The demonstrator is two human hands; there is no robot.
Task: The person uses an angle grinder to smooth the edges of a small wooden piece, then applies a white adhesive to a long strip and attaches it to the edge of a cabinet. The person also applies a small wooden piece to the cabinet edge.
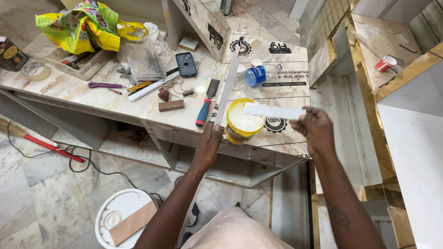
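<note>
My left hand (pixel 208 140) is closed on the near end of a long thin strip (pixel 228 87), which runs away from me across the counter (pixel 83 87), passing just left of the yellow tub (pixel 243 121). My right hand (pixel 317 129) pinches one end of a short white strip (pixel 273 111) between thumb and fingers; that strip sticks out leftward and hovers over the tub's open top. The tub holds white paste and sits near the counter's front edge, between my two hands.

Just left of the long strip lies a chisel with a red and blue handle (pixel 206 105). Beside that is a small wooden block (pixel 171 105). A dark phone (pixel 186 64) lies further back, and a clear water bottle (pixel 256 74) lies on its side right of the long strip. At far left I see a roll of tape (pixel 34 70), a yellow bag (pixel 85 25) and a purple-handled tool (pixel 105 85). On the floor below sits a white bucket lid (pixel 121 216) with a board piece on it. A red-handled broom (pixel 41 143) lies on the floor at left.
</note>
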